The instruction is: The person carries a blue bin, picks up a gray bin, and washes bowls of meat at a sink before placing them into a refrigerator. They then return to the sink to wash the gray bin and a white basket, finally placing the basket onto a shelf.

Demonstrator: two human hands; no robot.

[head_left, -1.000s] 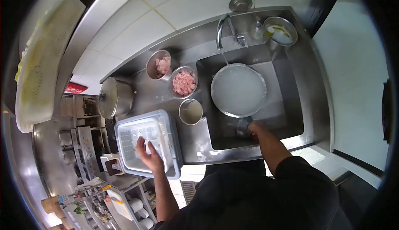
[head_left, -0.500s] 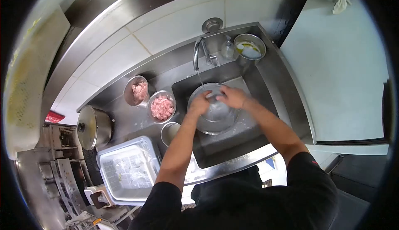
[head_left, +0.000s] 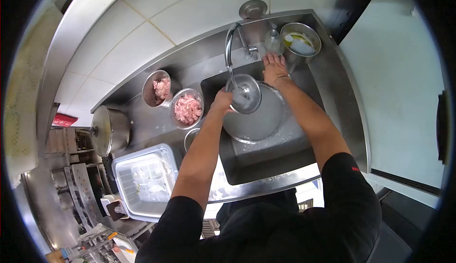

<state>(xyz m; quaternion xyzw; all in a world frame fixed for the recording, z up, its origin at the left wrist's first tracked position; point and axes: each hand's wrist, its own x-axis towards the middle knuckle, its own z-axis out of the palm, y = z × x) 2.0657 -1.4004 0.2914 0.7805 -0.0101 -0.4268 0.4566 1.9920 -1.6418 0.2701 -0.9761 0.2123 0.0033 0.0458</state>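
Note:
My left hand [head_left: 222, 102] grips the rim of a small metal bowl [head_left: 254, 102], tilted under the running stream of the curved faucet [head_left: 229, 47]. Water swirls inside the bowl. Below it, a large round basin [head_left: 281, 126] full of cloudy water stands in the steel sink [head_left: 259, 170]. My right hand [head_left: 275, 70] stretches out at the back rim of the sink, fingers extended and holding nothing. Its fingertips are close to the soap pump bottle [head_left: 273, 42] and to the right of the faucet lever [head_left: 253, 49].
Two metal containers of pink raw meat [head_left: 161, 89] [head_left: 188, 109] stand left of the sink. Farther left are a lidded pot [head_left: 110, 131] and a grey-blue tub with a white basket [head_left: 142, 182]. A metal pot [head_left: 306, 31] with a yellowish-streaked white item sits in the back right corner.
Both hands were together in the large basin. My left hand has lifted the small bowl up under the stream, and my right hand has moved to the back rim of the sink.

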